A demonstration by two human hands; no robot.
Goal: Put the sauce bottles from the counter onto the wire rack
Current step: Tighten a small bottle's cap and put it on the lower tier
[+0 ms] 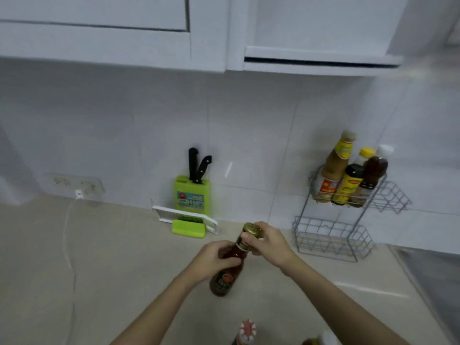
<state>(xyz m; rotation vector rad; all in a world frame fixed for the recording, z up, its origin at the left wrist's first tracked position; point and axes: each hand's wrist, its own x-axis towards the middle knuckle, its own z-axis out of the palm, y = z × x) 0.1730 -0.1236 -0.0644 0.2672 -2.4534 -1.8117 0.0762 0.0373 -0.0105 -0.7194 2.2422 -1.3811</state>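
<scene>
While both hands clutch dark bottle; wire rack upper tier holds bottles.

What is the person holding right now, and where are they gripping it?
A dark sauce bottle, held in both hands: the left hand wraps its upper body below the neck, while the right hand grips the neck just under the gold cap.

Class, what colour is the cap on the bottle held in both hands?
Gold cap on the dark sauce bottle, seen best in the head view.
</scene>
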